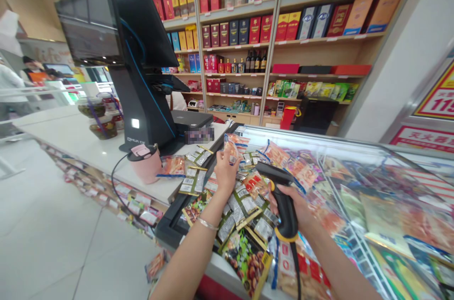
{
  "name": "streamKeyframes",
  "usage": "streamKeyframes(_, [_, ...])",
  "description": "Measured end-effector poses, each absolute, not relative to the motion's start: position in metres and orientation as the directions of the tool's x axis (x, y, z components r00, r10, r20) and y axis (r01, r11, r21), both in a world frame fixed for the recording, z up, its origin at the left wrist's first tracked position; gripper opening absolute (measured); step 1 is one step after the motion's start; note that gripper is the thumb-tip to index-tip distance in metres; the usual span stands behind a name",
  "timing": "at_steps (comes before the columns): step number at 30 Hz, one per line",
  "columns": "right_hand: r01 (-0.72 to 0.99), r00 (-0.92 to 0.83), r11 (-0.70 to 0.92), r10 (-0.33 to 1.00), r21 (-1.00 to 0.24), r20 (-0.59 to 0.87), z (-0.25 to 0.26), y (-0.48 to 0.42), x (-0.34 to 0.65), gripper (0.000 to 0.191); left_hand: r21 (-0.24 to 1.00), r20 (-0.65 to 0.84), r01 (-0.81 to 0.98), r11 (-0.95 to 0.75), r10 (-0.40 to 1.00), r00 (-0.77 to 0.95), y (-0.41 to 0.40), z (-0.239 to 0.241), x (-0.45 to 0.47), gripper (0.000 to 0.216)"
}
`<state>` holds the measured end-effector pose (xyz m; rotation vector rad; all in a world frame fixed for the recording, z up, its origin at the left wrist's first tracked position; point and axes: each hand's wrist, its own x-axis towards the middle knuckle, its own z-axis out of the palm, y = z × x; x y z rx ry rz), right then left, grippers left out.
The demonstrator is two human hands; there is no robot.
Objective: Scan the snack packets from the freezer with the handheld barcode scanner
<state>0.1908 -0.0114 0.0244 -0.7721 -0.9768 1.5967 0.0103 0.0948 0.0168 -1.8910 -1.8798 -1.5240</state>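
In my right hand (296, 205) is a black and yellow barcode scanner (286, 210), its head tilted to the left and its cable hanging down. The fingers of my left hand (227, 167) are closed on a small clear snack packet (232, 151) with orange contents, held just left of the scanner head. Beneath both hands lies a pile of snack packets, among them silver and olive-green packets (243, 203) showing their printed backs. A dark green packet with nuts pictured on it (246, 260) lies at the front, beside a larger red and clear bag (301, 271).
A black cash register (145, 77) stands on the white counter (71, 129) at left, with a pink cup (144, 165) before it. A glass-topped freezer (369, 148) holding bagged food extends right. Shelves (234, 49) of boxes and bottles line the back. People (33, 70) are far left.
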Motion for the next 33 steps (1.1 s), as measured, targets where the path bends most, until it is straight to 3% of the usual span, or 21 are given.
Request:
streamKeyframes(22, [-0.446, -0.229, -0.094, 0.973, -0.890, 0.012, 0.020, -0.010, 0.192, 0.038, 0.592, 0.672, 0.747, -0.303, 0.697, -0.250, 0.097, 0.016, 0.011, 0.044])
streamKeyframes(33, [-0.500, -0.123, 0.149, 0.963, -0.853, 0.240, 0.063, -0.025, 0.194, 0.030, 0.628, 0.705, 0.678, -0.381, 0.647, -0.290, 0.088, 0.027, 0.007, 0.035])
